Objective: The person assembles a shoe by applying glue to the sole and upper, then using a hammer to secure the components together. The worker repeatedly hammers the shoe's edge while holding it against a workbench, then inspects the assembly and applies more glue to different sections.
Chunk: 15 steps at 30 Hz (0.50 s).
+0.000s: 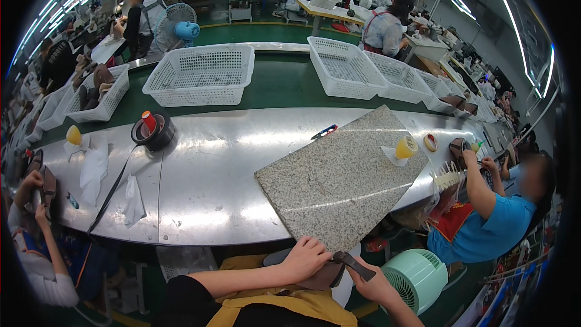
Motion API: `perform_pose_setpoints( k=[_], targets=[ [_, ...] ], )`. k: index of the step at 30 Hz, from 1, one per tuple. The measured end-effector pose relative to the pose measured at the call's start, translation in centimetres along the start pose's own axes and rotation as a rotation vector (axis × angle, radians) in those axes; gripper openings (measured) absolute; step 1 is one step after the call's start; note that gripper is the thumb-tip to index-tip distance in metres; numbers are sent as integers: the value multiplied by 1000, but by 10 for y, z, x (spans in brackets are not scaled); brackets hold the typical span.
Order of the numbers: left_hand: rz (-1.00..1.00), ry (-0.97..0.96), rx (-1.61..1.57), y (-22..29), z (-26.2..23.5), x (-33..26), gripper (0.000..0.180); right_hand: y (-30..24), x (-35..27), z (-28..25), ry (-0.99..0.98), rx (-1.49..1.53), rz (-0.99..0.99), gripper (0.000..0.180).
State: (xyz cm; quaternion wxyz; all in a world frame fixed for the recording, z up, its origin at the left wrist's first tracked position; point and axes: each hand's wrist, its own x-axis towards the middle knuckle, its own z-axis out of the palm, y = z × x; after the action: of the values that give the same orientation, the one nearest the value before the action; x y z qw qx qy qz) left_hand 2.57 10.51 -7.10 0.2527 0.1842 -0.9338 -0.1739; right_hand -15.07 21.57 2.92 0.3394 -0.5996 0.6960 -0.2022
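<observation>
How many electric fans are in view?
2: a blue fan at upper left, beyond a white basket, and a pale green fan at lower right, beside the right hand. Background ones may be hidden.

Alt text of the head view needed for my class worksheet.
A person's right hand holds a dark item beside the left hand, near a speckled slab on a metal table. White baskets stand beyond, with co-workers on both sides.

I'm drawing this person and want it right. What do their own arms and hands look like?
The left hand and right hand wear no gloves. A black sleeve ends around the left elbow, leaving the left forearm bare. The right forearm is bare too, but I can't make out its sleeve. No watch shows on either wrist.
</observation>
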Motion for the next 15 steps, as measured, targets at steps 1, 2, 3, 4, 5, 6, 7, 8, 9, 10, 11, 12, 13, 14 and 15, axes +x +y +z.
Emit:
perform_pose_setpoints(
  k=[1, 2, 3, 4, 5, 6, 7, 8, 9, 10, 11, 12, 13, 14, 15],
  targets=[
    [-2, 2, -6, 0, 0, 0, 12, 0, 0, 0, 1, 2, 3, 16],
    [-4, 3, -12, 0, 0, 0, 12, 0, 0, 0, 2, 5, 6, 16],
    [-6, 5, -19, 1, -1, 0, 12, -1, 0, 0, 8, 8, -3, 16],
    [12, 8, -15, 0, -1, 0, 13, -2, 0, 0, 13, 12, -12, 15],
    [29, 10, -12, 0, -2, -1, 14, -2, 0, 0, 18, 17, -21, 15],
    [46, 12, -9, 0, -2, -1, 15, -2, 0, 0, 15, 7, -20, 15],
    [104, 27, 36, 1, -3, 0, 15, -1, -1, 0, 13, -2, -16, 14],
    [161, 41, 81, 1, -4, 1, 16, 0, -1, 0, 10, -12, -12, 14],
    [219, 56, 126, 1, -5, 2, 17, 2, -1, 1, 16, -17, -30, 13],
    [239, 44, 128, 0, -6, 2, 17, 5, -1, 2, 23, -23, -51, 13],
    [259, 31, 131, -1, -6, 2, 17, 6, -1, 3, 29, -29, -71, 12],
    [279, 19, 133, -2, -7, 3, 17, 6, -2, 2, 31, 11, -57, 15],
    [278, 19, 134, -2, -6, 2, 16, 6, -4, 3, 33, 52, -35, 19],
    [277, 20, 135, -2, -5, 2, 15, 6, -6, 3, 34, 94, -13, 22],
    [275, 20, 136, -2, -5, 3, 14, 7, -4, 2, 51, 89, -49, 22]
  ],
)
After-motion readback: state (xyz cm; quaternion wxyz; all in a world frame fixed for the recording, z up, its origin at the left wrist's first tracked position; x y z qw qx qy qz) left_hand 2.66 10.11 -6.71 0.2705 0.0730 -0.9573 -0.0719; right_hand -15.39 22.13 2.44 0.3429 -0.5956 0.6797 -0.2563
